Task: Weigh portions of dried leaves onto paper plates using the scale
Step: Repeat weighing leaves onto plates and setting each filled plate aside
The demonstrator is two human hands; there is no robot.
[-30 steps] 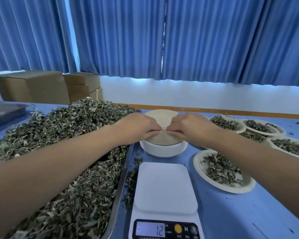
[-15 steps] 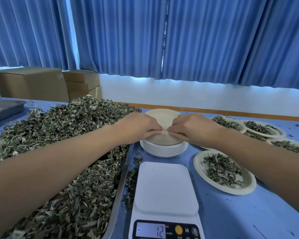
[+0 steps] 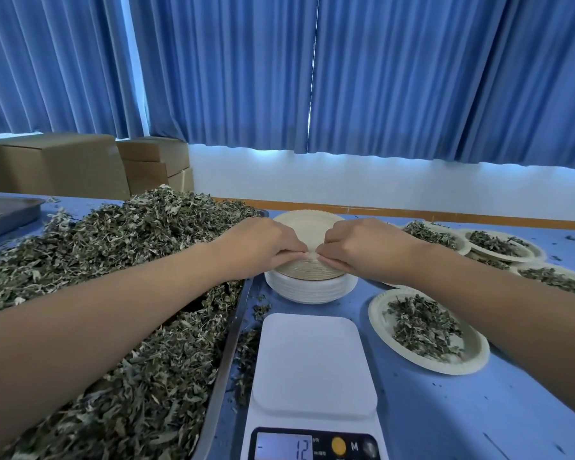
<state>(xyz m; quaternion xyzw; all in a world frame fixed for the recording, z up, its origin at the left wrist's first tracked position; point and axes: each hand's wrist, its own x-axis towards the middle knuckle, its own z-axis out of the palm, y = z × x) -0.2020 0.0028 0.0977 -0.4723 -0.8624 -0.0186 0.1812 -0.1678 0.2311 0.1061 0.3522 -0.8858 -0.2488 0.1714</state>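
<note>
Pinching hands: left hand [image 3: 263, 250] and right hand [image 3: 362, 250], fingers curled, fingertips [image 3: 297, 255] almost meeting on the near rim of the topmost plate; each nips that rim and holds nothing else
Plate stack: stack of paper plates [image 3: 309, 288], a tan batch on a white batch, mid-table, just beyond the far edge of the scale and beside the right rim of the tray
Separation: cannot tell whether a single plate has come free; the rim layers lie tight together
Scale: digital kitchen scale [image 3: 312, 366] toward the near edge of the table [image 3: 445, 410], white platform bare; display [image 3: 284, 448] shows 12 with a dash at its left
Key relation: the pinched rim faces the scale, and the platform lies straight back toward the person from the grip and lower; both hands are equally near, one on each side of that line; a round plate has no long axis to align
Dried leaves: heap [image 3: 113, 293] in a metal tray [image 3: 228, 346] along the left side of the table, nearer the left hand
Filled plates: one portioned plate [image 3: 379, 307] just right of the scale, more [image 3: 498, 244] toward the far right corner
Judged step: peeling one empty plate off for the next portion
Risk: two plates lifting together, which would skew the reading
</note>
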